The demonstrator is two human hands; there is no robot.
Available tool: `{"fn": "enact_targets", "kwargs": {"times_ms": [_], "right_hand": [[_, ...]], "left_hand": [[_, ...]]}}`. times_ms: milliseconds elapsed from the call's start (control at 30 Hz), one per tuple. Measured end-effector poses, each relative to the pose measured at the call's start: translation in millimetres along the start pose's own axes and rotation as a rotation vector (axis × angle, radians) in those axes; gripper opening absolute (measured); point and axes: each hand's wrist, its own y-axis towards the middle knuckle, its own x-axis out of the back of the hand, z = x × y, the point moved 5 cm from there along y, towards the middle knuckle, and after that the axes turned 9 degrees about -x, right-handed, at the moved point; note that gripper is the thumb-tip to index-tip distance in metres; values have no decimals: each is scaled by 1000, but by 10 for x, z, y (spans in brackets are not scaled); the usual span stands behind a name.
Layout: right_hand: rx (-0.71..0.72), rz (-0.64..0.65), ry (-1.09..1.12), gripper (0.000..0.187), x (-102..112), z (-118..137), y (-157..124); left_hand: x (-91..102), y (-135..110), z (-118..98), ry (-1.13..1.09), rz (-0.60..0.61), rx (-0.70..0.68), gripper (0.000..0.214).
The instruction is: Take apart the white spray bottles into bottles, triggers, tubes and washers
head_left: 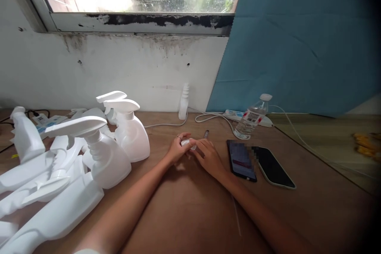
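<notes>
Forearms (137, 195) reach toward the far edge of the surface (159, 137), left hand (177, 149) pinching a small white part (186, 142) best kept steady, the grip of the right hand (210, 158) unclear.

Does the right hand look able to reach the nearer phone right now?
Probably yes: nothing visible stands between the right hand and the nearer phone, though that hand is busy at a small white piece.

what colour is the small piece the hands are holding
The small piece is white; the head view shows it best.
</notes>
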Motion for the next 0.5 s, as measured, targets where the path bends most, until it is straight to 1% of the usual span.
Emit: {"fn": "enact_targets", "kwargs": {"times_ms": [33, 100, 133, 200, 233, 300, 333, 400, 433, 500], "right_hand": [[0, 5, 43, 25, -23, 1, 5], [-25, 9, 152, 36, -50, -24, -1], [-45, 3, 203, 43, -55, -45, -10], [-95, -59, 241, 49, -33, -100, -34], [-122, -99, 203, 48, -16, -126, -49], [-177, -146, 19, 40, 8, -164, -78], [-201, -134, -101, 37, 4, -176, -90], [-227, -51, -309, 29, -30, -191, -109], [-233, -16, -373, 26, -44, -196, -116], [-242, 16, -428, 21, -59, -205, -126]], "left_hand": [[30, -26, -43, 11, 32, -23, 59], [66, -53, -108, 47, 97, -70, 50], [74, -58, -117, 54, 118, -69, 48], [81, -56, -88, 30, 116, -7, 48], [83, -52, -63, 3, 100, 34, 48], [88, -43, -28, -70, 59, 81, 47], [94, -37, -24, -103, 43, 80, 45], [119, -27, -38, -114, 25, 45, 40], [135, -22, -52, -85, 24, 15, 37], [172, -14, -93, 21, 15, -76, 32]]}}
